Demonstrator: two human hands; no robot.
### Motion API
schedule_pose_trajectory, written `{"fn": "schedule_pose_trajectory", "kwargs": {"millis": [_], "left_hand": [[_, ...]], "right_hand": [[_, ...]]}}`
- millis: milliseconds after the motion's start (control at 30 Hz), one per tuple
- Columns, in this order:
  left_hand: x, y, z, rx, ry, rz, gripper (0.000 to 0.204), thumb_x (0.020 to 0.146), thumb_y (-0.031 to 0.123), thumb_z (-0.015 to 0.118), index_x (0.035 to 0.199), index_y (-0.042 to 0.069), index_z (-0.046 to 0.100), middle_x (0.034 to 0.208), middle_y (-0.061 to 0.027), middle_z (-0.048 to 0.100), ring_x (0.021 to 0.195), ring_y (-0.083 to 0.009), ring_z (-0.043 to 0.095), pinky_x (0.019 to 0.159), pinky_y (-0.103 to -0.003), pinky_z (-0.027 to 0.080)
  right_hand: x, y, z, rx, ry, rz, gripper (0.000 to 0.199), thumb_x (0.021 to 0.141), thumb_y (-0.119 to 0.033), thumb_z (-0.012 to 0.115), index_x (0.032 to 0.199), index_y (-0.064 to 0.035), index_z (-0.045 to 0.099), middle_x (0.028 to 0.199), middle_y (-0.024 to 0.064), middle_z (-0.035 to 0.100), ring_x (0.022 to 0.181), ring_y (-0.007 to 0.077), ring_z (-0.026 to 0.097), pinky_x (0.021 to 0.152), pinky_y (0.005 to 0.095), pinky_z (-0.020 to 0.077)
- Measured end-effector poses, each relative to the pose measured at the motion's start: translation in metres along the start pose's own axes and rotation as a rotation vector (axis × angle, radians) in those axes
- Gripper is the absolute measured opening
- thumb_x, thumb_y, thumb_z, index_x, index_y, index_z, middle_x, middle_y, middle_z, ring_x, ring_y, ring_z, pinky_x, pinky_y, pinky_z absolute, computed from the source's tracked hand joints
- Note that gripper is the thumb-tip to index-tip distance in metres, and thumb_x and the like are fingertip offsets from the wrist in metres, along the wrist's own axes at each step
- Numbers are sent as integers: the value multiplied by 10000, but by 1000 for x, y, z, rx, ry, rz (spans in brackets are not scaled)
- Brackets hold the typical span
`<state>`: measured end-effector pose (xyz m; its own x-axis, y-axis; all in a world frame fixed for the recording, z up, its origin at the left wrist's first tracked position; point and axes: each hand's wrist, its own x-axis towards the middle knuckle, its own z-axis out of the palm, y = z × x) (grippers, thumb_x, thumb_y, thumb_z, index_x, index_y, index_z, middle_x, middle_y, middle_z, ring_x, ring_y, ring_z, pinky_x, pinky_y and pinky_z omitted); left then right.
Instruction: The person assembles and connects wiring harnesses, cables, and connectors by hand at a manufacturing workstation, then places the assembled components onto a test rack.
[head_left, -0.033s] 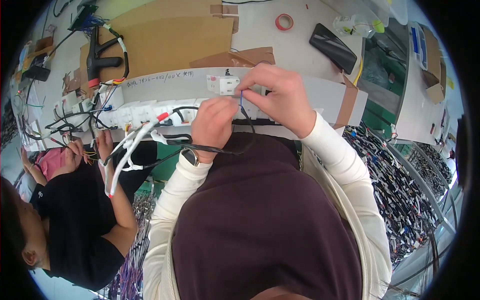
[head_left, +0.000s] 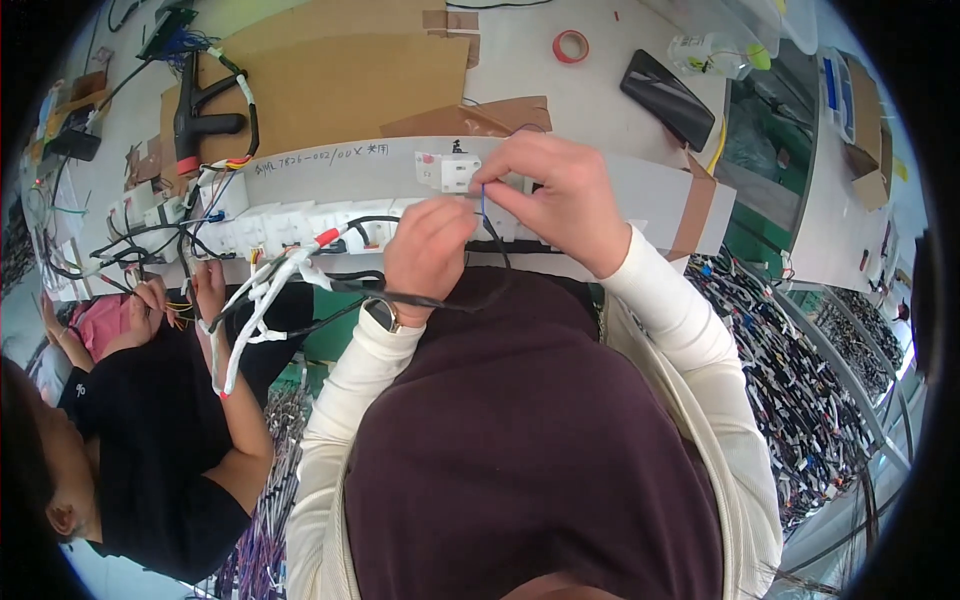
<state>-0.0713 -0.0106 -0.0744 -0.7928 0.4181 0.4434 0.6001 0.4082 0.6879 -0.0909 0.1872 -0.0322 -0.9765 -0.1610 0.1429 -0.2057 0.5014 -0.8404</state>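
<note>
My right hand pinches a thin blue wire between thumb and forefinger, above the near edge of a white board. Close by on its left, my left hand is closed with its fingertips pressed together; what they grip is hidden. From the blue wire a black cable loops down and runs left below my left hand. That cable joins a wire harness with white-wrapped branches and a red band. Just beyond my fingertips sits a white connector block on the board.
White blocks line the board's near side. Brown cardboard, red tape and a black phone lie farther back. At left a co-worker's hand handles wires. Many bundled cables hang at right.
The white-wrapped branches of the harness have shifted slightly. Both my hands stay in nearly the same place, still closed.
</note>
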Motion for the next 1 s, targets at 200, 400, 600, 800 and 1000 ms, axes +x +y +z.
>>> {"fn": "schedule_pose_trajectory", "kwargs": {"millis": [200, 400, 600, 800, 1000], "left_hand": [[-6, -8, 6, -34, 10, 96, 235, 703, -78, 655, 900, 47, 629, 1075, -94, 681, 1022, -294, 683, 783, -351, 592], [-5, -6, 5, -74, -1, 97, 169, 717, -45, 696, 840, 19, 600, 1100, -141, 696, 983, -327, 689, 738, -336, 603], [1, -4, 9, 80, 73, 91, 159, 741, -63, 699, 826, 15, 589, 1020, -116, 718, 850, -283, 686, 678, -319, 577], [5, 9, 9, -92, 145, -192, 261, 776, -78, 754, 803, 63, 535, 963, -81, 731, 836, -256, 699, 686, -320, 556], [6, 13, 5, -189, 171, -330, 335, 771, -115, 761, 762, 60, 476, 915, -121, 736, 822, -247, 713, 712, -295, 549]], "right_hand": [[6, 10, 10, -67, -18, -123, 170, 706, 54, 739, 817, -70, 700, 802, 26, 698, 743, 216, 654, 633, 327, 518], [11, 16, 3, 112, -95, 27, 190, 686, 86, 730, 829, -35, 698, 818, 59, 708, 769, 223, 667, 696, 309, 536], [14, 17, 2, 102, -129, 5, 184, 695, 93, 731, 834, -24, 702, 825, 59, 716, 775, 218, 674, 715, 311, 541], [17, 16, 3, -25, -97, -162, 235, 656, 61, 757, 861, -48, 721, 829, 71, 711, 747, 240, 677, 676, 326, 553], [14, 13, 10, -163, -121, -250, 253, 630, 22, 788, 856, -67, 719, 841, 48, 708, 740, 235, 676, 637, 323, 552]]}}
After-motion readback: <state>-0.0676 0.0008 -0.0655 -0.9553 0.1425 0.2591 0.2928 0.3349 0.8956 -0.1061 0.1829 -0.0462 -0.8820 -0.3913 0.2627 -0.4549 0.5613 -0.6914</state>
